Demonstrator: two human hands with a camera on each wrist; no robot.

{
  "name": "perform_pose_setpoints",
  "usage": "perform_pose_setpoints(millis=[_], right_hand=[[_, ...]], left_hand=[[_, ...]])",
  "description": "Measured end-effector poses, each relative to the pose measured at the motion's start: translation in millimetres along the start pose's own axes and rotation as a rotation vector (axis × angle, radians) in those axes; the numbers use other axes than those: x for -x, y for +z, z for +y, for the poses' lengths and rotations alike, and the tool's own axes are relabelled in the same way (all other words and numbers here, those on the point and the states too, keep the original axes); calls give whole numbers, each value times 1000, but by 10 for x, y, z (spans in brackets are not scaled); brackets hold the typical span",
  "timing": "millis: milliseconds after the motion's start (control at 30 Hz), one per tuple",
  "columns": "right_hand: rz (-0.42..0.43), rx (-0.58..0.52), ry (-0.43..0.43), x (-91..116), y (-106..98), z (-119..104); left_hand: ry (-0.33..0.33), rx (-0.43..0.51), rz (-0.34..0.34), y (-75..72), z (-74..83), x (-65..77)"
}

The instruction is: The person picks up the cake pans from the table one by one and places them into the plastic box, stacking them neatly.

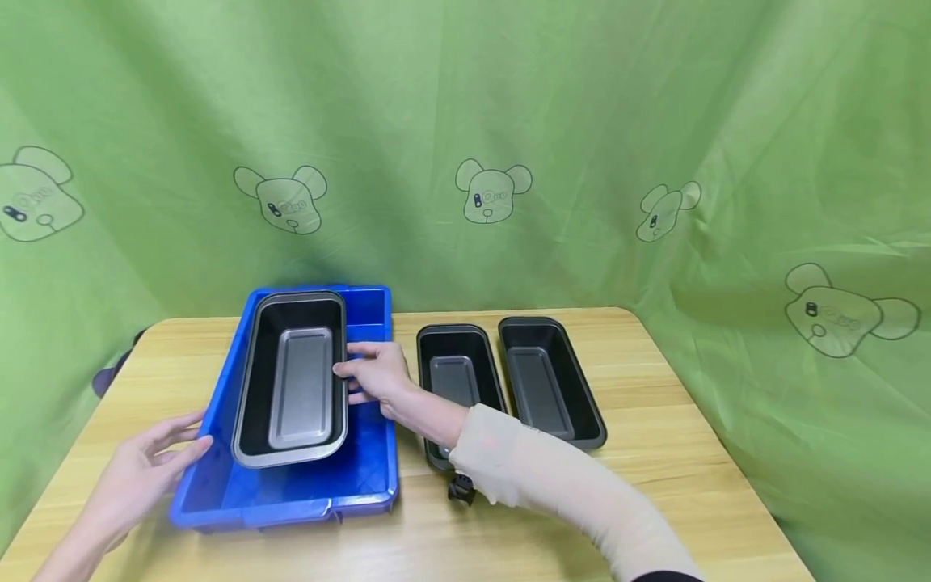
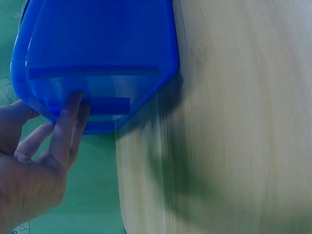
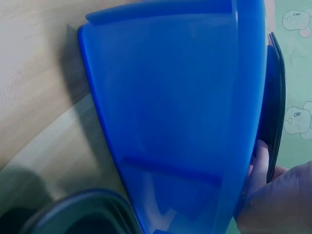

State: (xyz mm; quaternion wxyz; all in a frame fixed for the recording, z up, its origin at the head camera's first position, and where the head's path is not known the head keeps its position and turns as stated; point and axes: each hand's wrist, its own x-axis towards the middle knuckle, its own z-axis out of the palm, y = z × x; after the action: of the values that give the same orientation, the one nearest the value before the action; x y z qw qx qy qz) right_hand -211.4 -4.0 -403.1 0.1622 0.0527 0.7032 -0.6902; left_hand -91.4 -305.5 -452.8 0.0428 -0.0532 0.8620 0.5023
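Note:
A dark metal loaf pan (image 1: 301, 388) is over the left part of the blue plastic bin (image 1: 374, 477). My right hand (image 1: 380, 378) grips its right rim, thumb over the edge and fingers along the outer wall. In the right wrist view the pan's edge (image 3: 278, 97) stands out above the bin's rim, with part of my right hand (image 3: 273, 195) at it. At the bin's left side, my left hand (image 1: 149, 465) holds the rim, thumb on top. The left wrist view shows the left hand's fingers (image 2: 63, 136) against the bin's outer wall.
Two more dark loaf pans stand right of the bin: a nearer one (image 1: 454, 372), partly covered by my right forearm, and another (image 1: 541, 388) beside it. A small black object (image 1: 461, 489) shows below the forearm. Green printed cloth (image 1: 465, 105) hangs around the wooden table (image 1: 655, 420).

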Motion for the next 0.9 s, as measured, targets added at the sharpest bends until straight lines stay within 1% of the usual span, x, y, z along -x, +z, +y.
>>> perform_pose_setpoints(millis=[133, 433, 567, 700, 900], right_hand=[[7, 11, 4, -6, 67, 29], [23, 77, -8, -20, 256, 29], [47, 108, -5, -19, 328, 56], [53, 109, 7, -23, 362, 90], [60, 95, 20, -42, 370, 120]], left_hand=[[5, -9, 1, -3, 4, 3], [-19, -30, -14, -45, 25, -11], [-27, -64, -17, -52, 41, -17], [-39, -87, -24, -53, 55, -26], [-31, -64, -16, -51, 42, -25]])
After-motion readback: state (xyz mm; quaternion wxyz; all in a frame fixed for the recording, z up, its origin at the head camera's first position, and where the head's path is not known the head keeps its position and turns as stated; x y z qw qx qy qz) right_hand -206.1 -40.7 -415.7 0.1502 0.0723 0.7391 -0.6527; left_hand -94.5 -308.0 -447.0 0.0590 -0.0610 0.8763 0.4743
